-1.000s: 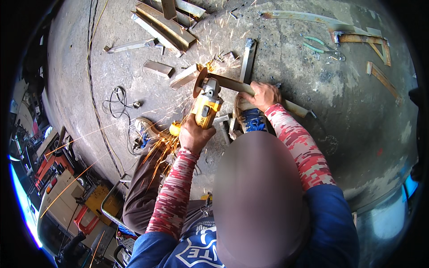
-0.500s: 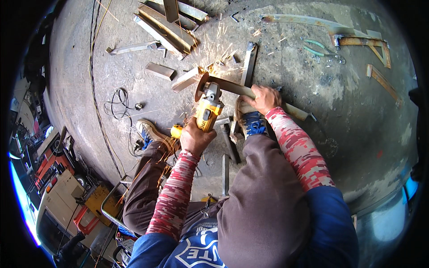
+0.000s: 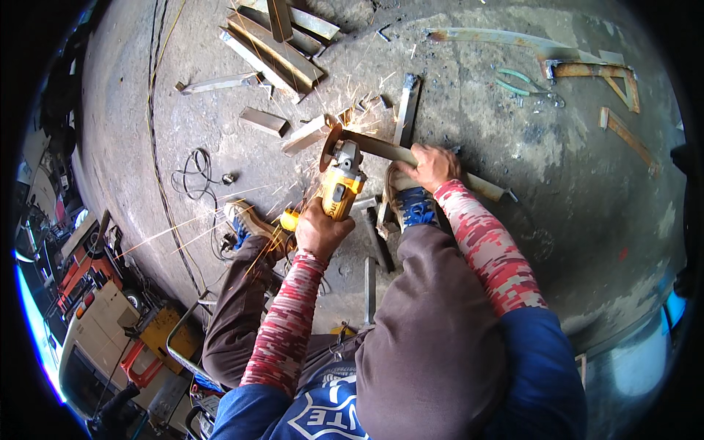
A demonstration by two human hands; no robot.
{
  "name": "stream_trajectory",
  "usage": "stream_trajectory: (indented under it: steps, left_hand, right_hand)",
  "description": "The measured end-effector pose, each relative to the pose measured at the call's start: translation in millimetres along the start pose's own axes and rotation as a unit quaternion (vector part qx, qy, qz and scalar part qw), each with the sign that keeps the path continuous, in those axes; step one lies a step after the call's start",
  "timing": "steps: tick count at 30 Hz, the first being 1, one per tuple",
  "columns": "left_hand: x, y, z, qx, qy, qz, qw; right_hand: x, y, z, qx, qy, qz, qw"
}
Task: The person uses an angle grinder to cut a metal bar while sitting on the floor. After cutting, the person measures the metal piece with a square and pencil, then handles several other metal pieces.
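Grey concrete floor (image 3: pixel 513 191): scattered steel offcuts (image 3: pixel 271 44), cable (image 3: pixel 194 172), perhaps green-handled pliers (image 3: pixel 524 82).

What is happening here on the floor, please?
A person crouches on a concrete floor and cuts a metal bar with a yellow grinder. The left hand grips the grinder's body, its disc is at the bar, and sparks fly. The right hand presses the bar down, beside a blue shoe. Steel offcuts and pliers lie around.

- Grinder (image 3: pixel 339 187): glossy yellow plastic body.
- Bar (image 3: pixel 411 156): dull, rusty metal.
- Floor (image 3: pixel 513 220): rough, stained grey concrete.
- Sleeves (image 3: pixel 490 249): soft patterned cloth.
- Pliers (image 3: pixel 522 83): green plastic grips.
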State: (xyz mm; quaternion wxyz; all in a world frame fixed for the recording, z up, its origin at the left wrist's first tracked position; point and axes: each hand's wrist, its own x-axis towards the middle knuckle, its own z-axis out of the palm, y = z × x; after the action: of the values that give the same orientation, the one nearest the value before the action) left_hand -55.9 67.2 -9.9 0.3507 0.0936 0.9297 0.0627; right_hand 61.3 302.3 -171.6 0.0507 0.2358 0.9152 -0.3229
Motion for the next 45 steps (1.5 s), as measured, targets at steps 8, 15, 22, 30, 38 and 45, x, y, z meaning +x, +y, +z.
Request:
stream_trajectory:
  steps: [8, 15, 22, 30, 38, 45]
  left_hand:
    - [1, 6, -3, -0.011, 0.003, -0.002, 1.000]
    - [3, 6, -4, -0.019, 0.008, 0.008, 1.000]
    - [3, 6, -7, 0.000, 0.005, 0.013, 1.000]
    - [1, 9, -9, -0.006, -0.011, -0.008, 1.000]
    - [0, 10, -11, 0.015, -0.021, -0.025, 0.999]
    - [-2, 13, -14, 0.017, -0.015, -0.017, 1.000]
  right_hand:
    - [-2, -1, 0, -0.006, 0.015, -0.012, 1.000]
    - [-1, 3, 5, 0.001, 0.017, -0.016, 1.000]
    - [-1, -1, 0, -0.014, 0.006, -0.010, 1.000]
    - [-2, -3, -4, -0.008, 0.017, -0.012, 1.000]
    - [-2, -2, 0, -0.015, 0.018, -0.009, 1.000]
    - [-2, -3, -2, 0.002, 0.025, -0.013, 1.000]
